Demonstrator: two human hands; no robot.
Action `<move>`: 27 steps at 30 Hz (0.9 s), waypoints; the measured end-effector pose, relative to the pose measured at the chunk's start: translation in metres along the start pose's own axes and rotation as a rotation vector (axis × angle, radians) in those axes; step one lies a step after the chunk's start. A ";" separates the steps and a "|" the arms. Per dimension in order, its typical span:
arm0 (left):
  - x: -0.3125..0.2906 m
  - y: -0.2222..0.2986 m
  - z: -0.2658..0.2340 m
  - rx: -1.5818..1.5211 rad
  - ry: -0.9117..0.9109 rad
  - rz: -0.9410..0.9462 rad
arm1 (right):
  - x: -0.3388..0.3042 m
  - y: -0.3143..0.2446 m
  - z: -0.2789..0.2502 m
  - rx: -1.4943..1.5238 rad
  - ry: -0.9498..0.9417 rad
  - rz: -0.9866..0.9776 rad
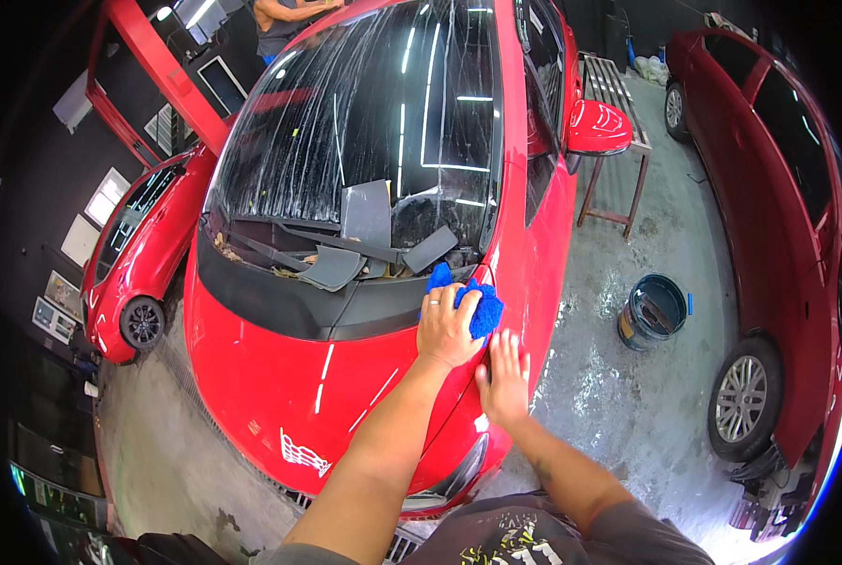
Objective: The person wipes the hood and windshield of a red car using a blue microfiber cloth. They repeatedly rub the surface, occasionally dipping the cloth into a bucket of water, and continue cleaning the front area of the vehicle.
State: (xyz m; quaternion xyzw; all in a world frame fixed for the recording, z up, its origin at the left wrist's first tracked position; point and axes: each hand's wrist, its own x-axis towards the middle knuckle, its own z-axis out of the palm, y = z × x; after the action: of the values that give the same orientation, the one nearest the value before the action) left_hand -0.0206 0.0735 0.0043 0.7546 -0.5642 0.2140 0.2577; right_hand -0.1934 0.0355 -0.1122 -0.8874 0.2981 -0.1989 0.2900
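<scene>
Grips the blue cloth (pixel 486 313) in the left hand (pixel 447 325), near the lower corner of the windshield (pixel 364 113), bunched, likely for a thicker pad! Plants the right hand (pixel 505 377) flat on the red car (pixel 270 377), holding nothing, presumably for leaning balance.

Bright blue, soft-textured cloth (pixel 486 313), crumpled into a bunch, at the hood's (pixel 280 367) rear corner on the viewer's right, near the windshield's (pixel 346 122) base, glossy red car (pixel 393 352), front toward the viewer, windshield streaked with whitish lines
</scene>
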 end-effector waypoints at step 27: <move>-0.003 -0.005 0.005 -0.014 -0.005 0.000 | 0.003 0.011 -0.003 0.138 -0.021 -0.103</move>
State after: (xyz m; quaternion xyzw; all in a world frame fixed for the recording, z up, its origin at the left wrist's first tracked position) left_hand -0.0168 0.0735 -0.0024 0.7533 -0.5663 0.2081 0.2617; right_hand -0.1968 0.0252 -0.1166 -0.8814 0.2348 -0.2245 0.3431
